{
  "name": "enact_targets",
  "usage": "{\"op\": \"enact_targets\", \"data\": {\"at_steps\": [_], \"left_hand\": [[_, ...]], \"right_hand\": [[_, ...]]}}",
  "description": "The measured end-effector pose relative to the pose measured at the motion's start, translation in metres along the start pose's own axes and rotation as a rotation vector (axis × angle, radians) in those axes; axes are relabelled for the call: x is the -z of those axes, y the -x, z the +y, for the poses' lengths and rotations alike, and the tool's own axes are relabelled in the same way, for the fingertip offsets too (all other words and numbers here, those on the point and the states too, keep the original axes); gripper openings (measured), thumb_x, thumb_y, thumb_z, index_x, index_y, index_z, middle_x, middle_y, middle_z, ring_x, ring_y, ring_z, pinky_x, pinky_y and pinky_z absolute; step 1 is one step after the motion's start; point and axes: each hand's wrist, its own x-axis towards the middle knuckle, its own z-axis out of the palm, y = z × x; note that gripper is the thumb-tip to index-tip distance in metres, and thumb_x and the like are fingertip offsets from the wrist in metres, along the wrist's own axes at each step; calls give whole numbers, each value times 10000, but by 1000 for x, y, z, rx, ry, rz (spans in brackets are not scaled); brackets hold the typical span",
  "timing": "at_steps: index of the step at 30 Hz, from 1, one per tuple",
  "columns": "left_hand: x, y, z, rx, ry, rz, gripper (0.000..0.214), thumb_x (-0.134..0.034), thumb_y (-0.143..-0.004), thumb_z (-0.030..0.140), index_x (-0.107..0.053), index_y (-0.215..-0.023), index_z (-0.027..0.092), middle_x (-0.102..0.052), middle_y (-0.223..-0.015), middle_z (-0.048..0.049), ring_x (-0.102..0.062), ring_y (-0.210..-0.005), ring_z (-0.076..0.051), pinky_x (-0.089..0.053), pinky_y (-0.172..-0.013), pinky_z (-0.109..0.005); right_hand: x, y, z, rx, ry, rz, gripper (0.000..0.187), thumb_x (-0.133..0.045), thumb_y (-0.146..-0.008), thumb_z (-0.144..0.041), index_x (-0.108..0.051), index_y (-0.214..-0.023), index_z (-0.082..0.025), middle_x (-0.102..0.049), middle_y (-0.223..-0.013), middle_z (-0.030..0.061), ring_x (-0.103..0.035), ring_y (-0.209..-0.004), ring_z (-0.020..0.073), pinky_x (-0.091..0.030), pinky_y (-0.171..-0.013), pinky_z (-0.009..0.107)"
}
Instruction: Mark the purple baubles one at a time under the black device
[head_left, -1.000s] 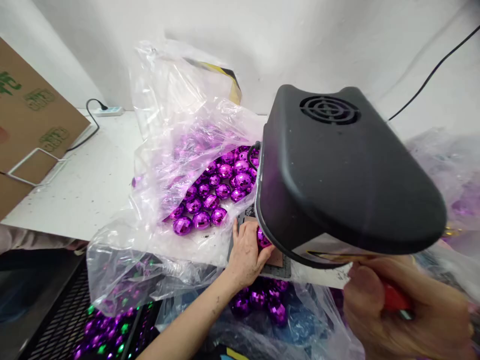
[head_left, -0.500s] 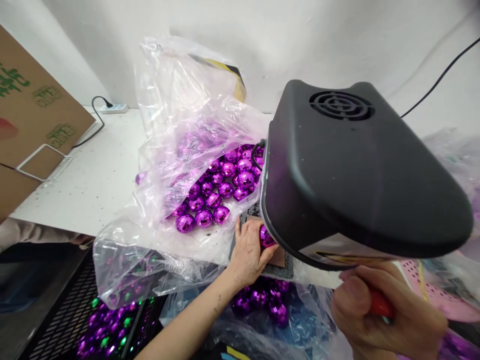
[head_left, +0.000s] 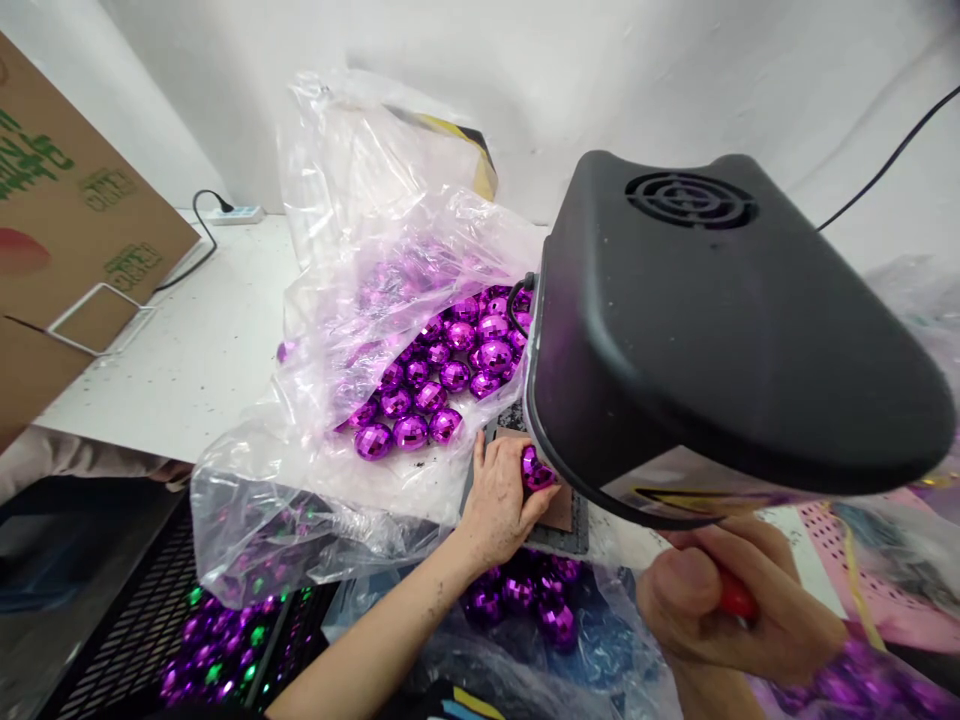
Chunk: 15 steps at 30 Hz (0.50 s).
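The left hand (head_left: 496, 505) pinches 1 purple ball (head_left: 534, 467) over the base plate (head_left: 568, 537), seemingly to steady it by the black machine (head_left: 720, 330), while the right hand (head_left: 750, 595) wraps its fingers around the red handle (head_left: 738, 598), presumably for leverage.

Left-hand grip (head_left: 501, 502): thumb and fingers around one faceted purple ball (head_left: 535, 470), above grey base plate (head_left: 566, 541), beside black housing (head_left: 712, 340). Right-hand grip (head_left: 739, 605): curled around red handle (head_left: 736, 598), below housing. On table (head_left: 202, 350): more purple balls (head_left: 454, 377), partly under clear plastic (head_left: 319, 350). Carton (head_left: 67, 240) at left; black mesh crate (head_left: 139, 600) lower left.
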Motion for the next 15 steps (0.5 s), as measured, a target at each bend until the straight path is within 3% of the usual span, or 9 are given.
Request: {"op": "enact_targets", "data": {"at_steps": [7,11,15], "left_hand": [[0,-1,-2,-33,21,14,395,-607,-935,331,-537,-1291,173,-650,-1195,-131,-586,-1216,-318,-241,-1236,-652],[-1,-2,-2,-77,-54,5,444,-628,-935,296,-499,-1338,161,-645,-1238,-137,-569,-1245,-318,-173,-1250,-663],[-3,0,-3,-76,-88,18,463,-656,-931,301,-482,-1335,154,-631,-1289,-142,-551,-1275,-309,-179,-1259,-643]], "right_hand": [[-11,8,7,56,64,217,103,-602,-872,-182,-632,-791,-124,-587,-696,40,-575,-691,136,-475,-677,293],[-19,18,12,20,48,216,114,-598,-896,-219,-631,-823,-138,-596,-714,40,-578,-687,136,-495,-666,285],[-23,35,18,-39,20,100,47,-621,-852,-172,-644,-860,-131,-612,-750,38,-574,-667,114,-490,-641,251]]}}
